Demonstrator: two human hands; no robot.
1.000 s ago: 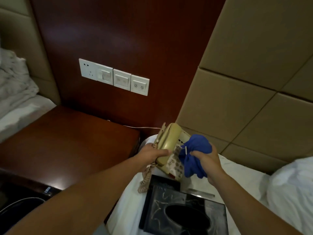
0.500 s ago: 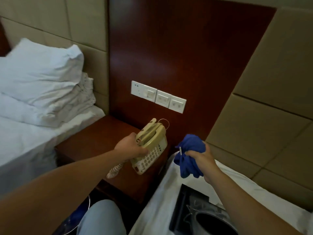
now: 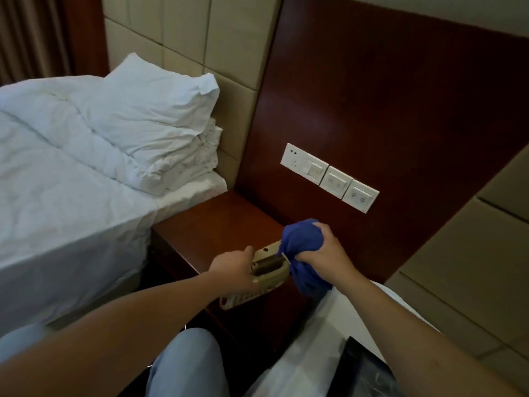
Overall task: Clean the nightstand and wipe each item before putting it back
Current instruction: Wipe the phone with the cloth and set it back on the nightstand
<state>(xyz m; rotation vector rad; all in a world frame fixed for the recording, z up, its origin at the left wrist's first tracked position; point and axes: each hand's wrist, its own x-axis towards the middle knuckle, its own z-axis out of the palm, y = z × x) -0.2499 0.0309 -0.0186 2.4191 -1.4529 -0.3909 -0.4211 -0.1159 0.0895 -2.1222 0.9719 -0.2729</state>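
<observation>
A beige desk telephone (image 3: 264,277) sits low over the front right part of the dark wooden nightstand (image 3: 211,227). My left hand (image 3: 233,267) grips its left side. My right hand (image 3: 320,253) is closed around a bunched blue cloth (image 3: 302,242), which touches the phone's right end. The phone's keypad end sticks out below my left wrist. Whether the phone rests on the nightstand I cannot tell.
A bed with white sheets (image 3: 65,202) and a pillow (image 3: 148,110) lies left of the nightstand. Wall switches (image 3: 329,177) are mounted on the wooden panel behind. A second white bed (image 3: 312,365) with a black tray (image 3: 366,371) lies at the lower right. My knee (image 3: 189,365) is below.
My left hand carried the phone from over the right bed to the nightstand and lowered it. My right hand followed with the blue cloth and now meets the phone.
</observation>
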